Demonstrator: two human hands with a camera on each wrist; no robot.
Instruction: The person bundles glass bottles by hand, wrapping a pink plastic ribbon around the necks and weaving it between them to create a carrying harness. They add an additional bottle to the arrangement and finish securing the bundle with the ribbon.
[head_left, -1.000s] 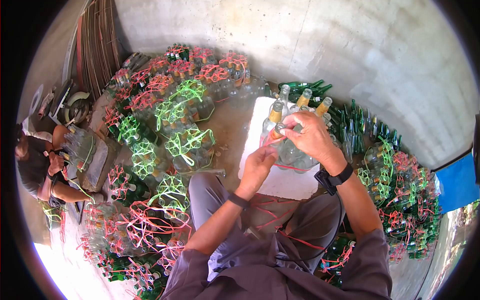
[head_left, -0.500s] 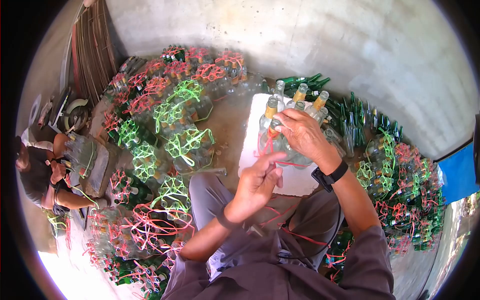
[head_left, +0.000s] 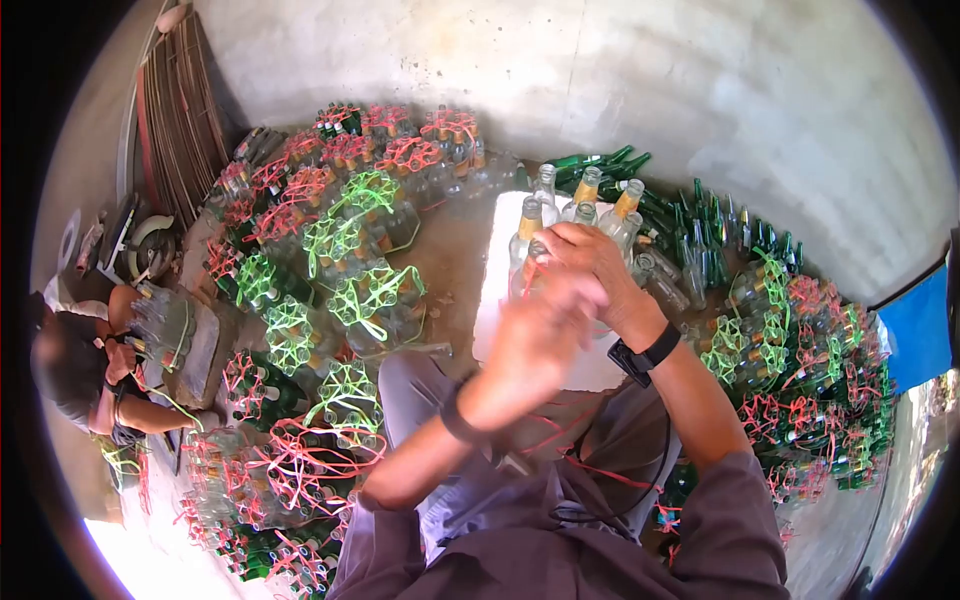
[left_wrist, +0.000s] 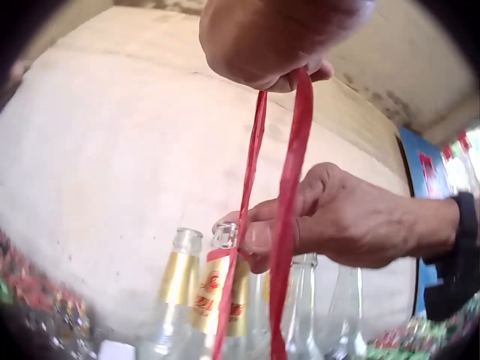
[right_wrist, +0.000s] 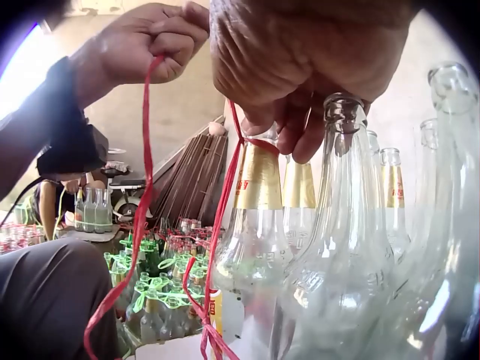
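Note:
Several clear glass bottles stand grouped on a white slab (head_left: 490,325) in front of my knees. My right hand (head_left: 605,270) pinches the neck of a gold-labelled bottle (right_wrist: 259,184), its thumb and fingertips just under the mouth, where a red plastic strip (right_wrist: 142,187) loops round the neck. Above the bottles my left hand (right_wrist: 154,45) is raised, fingers curled round the strip, which hangs down from it. In the head view that hand is blurred and overlaps the right fingers. Another gold-necked bottle (left_wrist: 180,281) stands beside the pinched one.
Bundles tied with green strips (head_left: 365,300) and red strips (head_left: 300,460) cover the floor at left. More bundles (head_left: 800,400) stand at right. Loose green bottles (head_left: 690,240) lean near the wall (head_left: 600,80). Another person (head_left: 90,370) sits at far left beside bottles.
My left hand left the bottle neck, dropped toward my lap, then rose across in front of my right hand, now with the red strip in it. My right hand stays at the neck.

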